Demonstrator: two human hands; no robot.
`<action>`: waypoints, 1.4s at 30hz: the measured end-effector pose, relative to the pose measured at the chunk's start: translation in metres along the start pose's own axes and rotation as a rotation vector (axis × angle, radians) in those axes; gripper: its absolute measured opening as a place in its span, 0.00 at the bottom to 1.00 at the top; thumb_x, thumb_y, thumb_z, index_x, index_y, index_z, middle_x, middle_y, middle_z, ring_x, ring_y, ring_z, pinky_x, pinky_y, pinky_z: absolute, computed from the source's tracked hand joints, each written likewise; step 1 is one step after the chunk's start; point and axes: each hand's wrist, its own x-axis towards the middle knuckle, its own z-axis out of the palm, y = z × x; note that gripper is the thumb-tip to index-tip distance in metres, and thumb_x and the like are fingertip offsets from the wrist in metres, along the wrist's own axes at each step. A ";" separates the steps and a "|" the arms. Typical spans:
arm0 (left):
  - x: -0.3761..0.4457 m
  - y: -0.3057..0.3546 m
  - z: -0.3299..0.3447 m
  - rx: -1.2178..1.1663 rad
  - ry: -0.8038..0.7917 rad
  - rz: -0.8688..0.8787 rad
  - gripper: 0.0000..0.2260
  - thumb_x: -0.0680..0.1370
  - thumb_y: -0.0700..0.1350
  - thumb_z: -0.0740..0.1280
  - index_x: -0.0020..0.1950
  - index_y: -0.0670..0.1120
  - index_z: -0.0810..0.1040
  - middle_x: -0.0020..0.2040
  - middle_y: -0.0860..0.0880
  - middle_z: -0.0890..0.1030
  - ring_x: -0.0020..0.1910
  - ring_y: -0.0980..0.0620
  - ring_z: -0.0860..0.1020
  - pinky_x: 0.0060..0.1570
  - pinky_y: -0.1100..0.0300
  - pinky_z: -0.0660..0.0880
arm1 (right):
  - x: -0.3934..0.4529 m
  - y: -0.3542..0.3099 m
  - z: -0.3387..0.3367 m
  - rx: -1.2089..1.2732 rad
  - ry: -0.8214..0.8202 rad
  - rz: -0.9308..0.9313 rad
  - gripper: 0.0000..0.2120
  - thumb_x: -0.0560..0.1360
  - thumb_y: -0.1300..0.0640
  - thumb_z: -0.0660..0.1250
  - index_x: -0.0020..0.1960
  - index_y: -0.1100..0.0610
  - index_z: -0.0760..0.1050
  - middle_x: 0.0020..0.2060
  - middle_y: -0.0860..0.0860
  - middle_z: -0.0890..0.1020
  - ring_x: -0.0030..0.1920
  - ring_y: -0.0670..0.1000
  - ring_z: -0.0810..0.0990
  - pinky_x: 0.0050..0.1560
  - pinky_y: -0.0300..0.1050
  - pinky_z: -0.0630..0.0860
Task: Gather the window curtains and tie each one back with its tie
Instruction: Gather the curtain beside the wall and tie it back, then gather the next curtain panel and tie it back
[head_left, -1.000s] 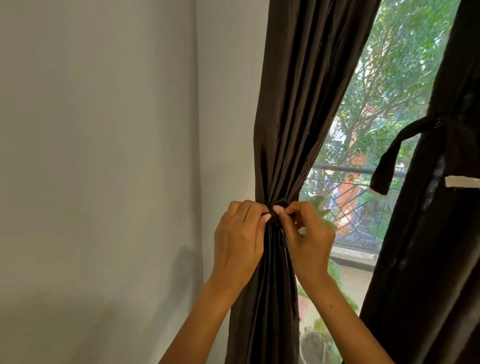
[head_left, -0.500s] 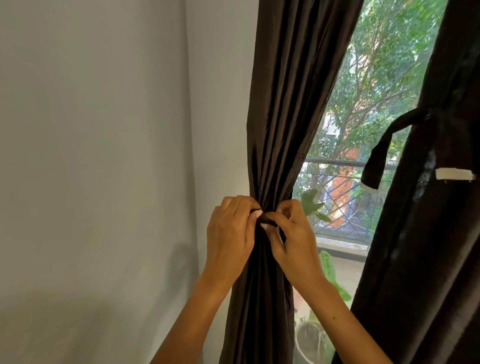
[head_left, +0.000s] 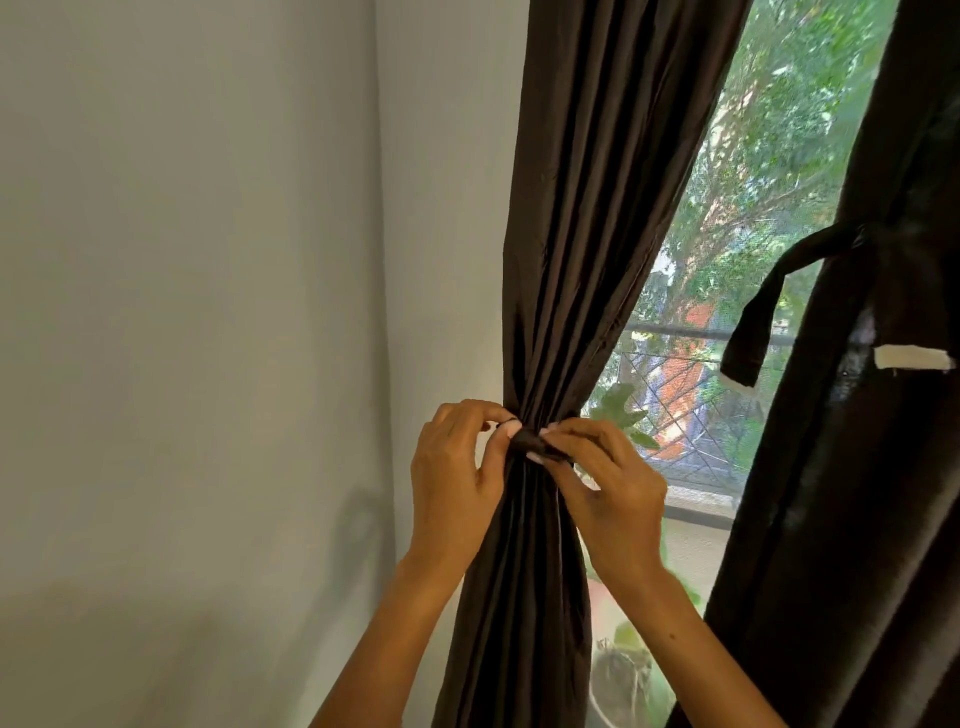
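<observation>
Both hands are pinching at the waist of the left curtain (head_left: 587, 234). The left hand (head_left: 457, 483) has its fingers curled, thumb and forefinger nipped on one end of the dark tie (head_left: 530, 441); the right hand (head_left: 608, 488) has fingertips pressed together on the other end, just beside it. The two hands nearly touch across the bundle, right at the middle of the frame.

The key relation is that the tie lies crosswise, running left to right around the gathered cloth, while the curtain's long axis runs top to bottom, leaning a little toward the upper right. Each end of the tie sits straight ahead of its own hand's fingertips, so neither hand is nearer; they share it evenly. My read is that the fastening is being closed or tightened right here, and the pull wants to go outward, along the tie, across the folds.

The curtain looks dark brown, slightly glossy, pleated into tight vertical folds, cinched narrow at the tie and flaring above and below. The tie is the same dark cloth, mostly hidden by fingers, so whether it's knotted I can't tell.

At the right edge of the frame, the second curtain (head_left: 857, 467) hangs dark, its own tie (head_left: 763, 312) dangling loose with a pale strip (head_left: 911, 358) showing. That one looks not yet tied back.
</observation>
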 end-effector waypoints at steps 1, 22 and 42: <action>0.000 0.000 0.000 -0.013 -0.004 -0.008 0.06 0.77 0.43 0.66 0.49 0.42 0.80 0.46 0.47 0.81 0.46 0.52 0.78 0.49 0.65 0.74 | 0.000 0.001 0.000 -0.018 0.018 -0.019 0.10 0.68 0.66 0.76 0.48 0.62 0.82 0.47 0.52 0.83 0.47 0.41 0.80 0.51 0.27 0.73; 0.002 -0.019 -0.003 -0.137 0.061 -0.029 0.03 0.78 0.39 0.65 0.47 0.40 0.77 0.42 0.47 0.78 0.41 0.54 0.75 0.44 0.74 0.69 | -0.005 -0.005 -0.026 0.404 0.116 0.659 0.06 0.71 0.55 0.69 0.45 0.56 0.82 0.39 0.51 0.85 0.44 0.54 0.84 0.48 0.59 0.80; -0.002 0.173 0.094 -0.491 -0.069 0.163 0.05 0.80 0.41 0.63 0.54 0.44 0.75 0.47 0.50 0.79 0.46 0.50 0.78 0.44 0.50 0.76 | 0.049 0.018 -0.212 -0.130 0.203 0.399 0.05 0.75 0.59 0.70 0.45 0.61 0.81 0.37 0.48 0.84 0.38 0.45 0.83 0.39 0.44 0.80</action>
